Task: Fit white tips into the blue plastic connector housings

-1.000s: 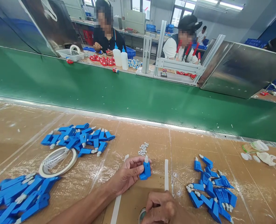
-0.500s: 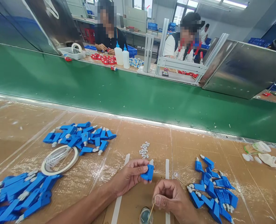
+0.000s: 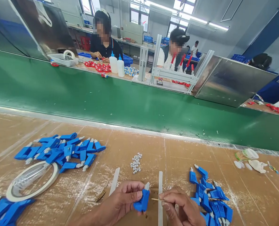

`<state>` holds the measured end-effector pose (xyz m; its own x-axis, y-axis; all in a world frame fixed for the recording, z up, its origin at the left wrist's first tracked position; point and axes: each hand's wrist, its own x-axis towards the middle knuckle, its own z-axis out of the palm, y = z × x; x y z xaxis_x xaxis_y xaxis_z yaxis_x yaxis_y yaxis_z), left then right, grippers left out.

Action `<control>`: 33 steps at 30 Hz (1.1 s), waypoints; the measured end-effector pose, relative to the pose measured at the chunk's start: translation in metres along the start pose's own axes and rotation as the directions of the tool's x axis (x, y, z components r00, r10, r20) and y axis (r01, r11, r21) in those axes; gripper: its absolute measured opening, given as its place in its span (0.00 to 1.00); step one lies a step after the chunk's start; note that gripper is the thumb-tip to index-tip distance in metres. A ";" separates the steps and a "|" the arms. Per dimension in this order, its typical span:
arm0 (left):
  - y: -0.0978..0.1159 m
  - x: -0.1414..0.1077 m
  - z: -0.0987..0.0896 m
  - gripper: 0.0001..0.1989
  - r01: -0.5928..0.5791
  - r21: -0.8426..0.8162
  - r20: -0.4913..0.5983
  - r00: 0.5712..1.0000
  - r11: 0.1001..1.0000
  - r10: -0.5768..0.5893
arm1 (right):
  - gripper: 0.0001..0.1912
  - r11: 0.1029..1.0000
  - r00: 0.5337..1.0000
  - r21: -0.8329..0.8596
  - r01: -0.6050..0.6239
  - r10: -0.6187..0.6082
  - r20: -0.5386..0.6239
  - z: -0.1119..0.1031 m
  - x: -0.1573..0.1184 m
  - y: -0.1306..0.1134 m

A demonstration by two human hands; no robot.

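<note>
Between the thumb and fingers of my left hand point(image 3: 127, 197) is a blue plastic part point(image 3: 143, 200) with a light grey tip pointing up. My right hand point(image 3: 180, 204) pinches a thin wooden toothpick point(image 3: 155, 199), whose end points left at the blue part with a small gap between them. Just beyond my hands lies a small heap of grey pieces point(image 3: 136, 163). Blue parts with grey tips are piled to the right point(image 3: 211, 196) and to the left point(image 3: 66, 149). The small cup of clear fluid is out of view now.
A roll of tape point(image 3: 32, 181) lies at left beside more blue parts point(image 3: 8, 212). Toothpicks in a tipped tub point(image 3: 247, 154) are at far right. A green belt point(image 3: 130, 103) crosses ahead; beyond it, co-workers sit near white bottles point(image 3: 113, 63) and a metal frame point(image 3: 174, 75).
My right hand has lifted the toothpick out of the cup and brought it up beside the blue part. The view has tilted up, and the cup has left the picture.
</note>
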<state>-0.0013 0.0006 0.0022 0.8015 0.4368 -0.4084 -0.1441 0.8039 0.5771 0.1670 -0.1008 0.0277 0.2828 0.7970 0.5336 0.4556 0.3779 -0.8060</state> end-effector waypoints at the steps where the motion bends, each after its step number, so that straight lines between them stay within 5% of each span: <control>1: 0.000 0.000 0.000 0.19 0.004 -0.002 -0.001 1.000 1.000 -0.004 | 0.04 1.000 1.000 -0.022 0.010 -0.010 -0.018 0.004 -0.001 0.000; 33: -0.003 0.001 -0.001 0.20 0.011 0.051 0.045 0.999 0.999 -0.014 | 0.06 0.996 0.991 -0.042 0.079 -0.074 0.116 0.006 0.003 0.004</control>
<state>-0.0010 -0.0014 -0.0008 0.8287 0.4072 -0.3840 -0.1050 0.7870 0.6079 0.1643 -0.0936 0.0247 0.1487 0.8163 0.5581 0.5114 0.4196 -0.7499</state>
